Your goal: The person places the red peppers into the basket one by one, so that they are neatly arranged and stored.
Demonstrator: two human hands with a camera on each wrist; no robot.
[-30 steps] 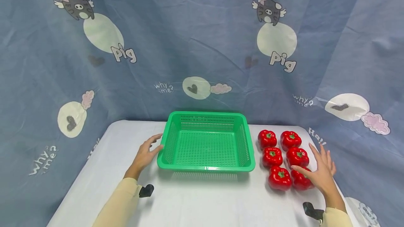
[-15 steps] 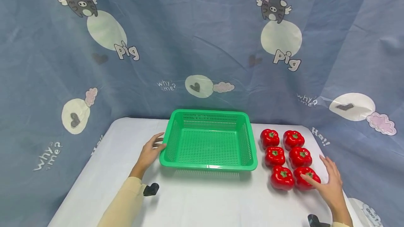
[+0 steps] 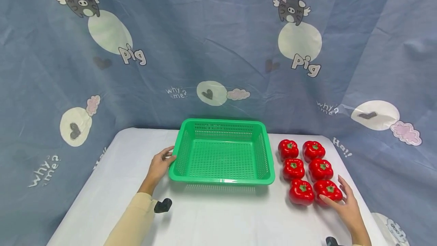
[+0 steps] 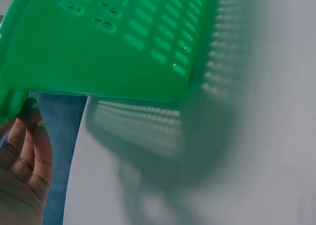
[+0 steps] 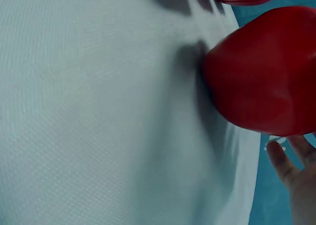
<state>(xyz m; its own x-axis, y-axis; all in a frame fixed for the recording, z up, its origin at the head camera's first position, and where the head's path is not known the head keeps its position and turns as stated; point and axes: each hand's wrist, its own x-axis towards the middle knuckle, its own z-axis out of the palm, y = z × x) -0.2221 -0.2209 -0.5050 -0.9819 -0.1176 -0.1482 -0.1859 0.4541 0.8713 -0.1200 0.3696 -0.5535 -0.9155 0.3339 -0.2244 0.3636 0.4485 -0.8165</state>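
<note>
In the head view my left hand holds the left rim of a green plastic basket, which has slotted walls and nothing inside. The left wrist view shows the fingers bent up against the underside of the basket's rim. At the right, my right hand is spread around the front right red bell pepper, thumb at its near left side and fingers to its right. In the right wrist view a fingertip sits just apart from that red bell pepper; the thumb's contact is unclear.
Several more red bell peppers stand in two columns right of the basket, among them the front left pepper and the back right pepper. They stand on a white-covered table. A blue printed cloth hangs behind and beside the table.
My right hand has come down and left, from above the right column to around the front right pepper. My left hand has closed onto the basket rim. The basket and peppers stay in place.
</note>
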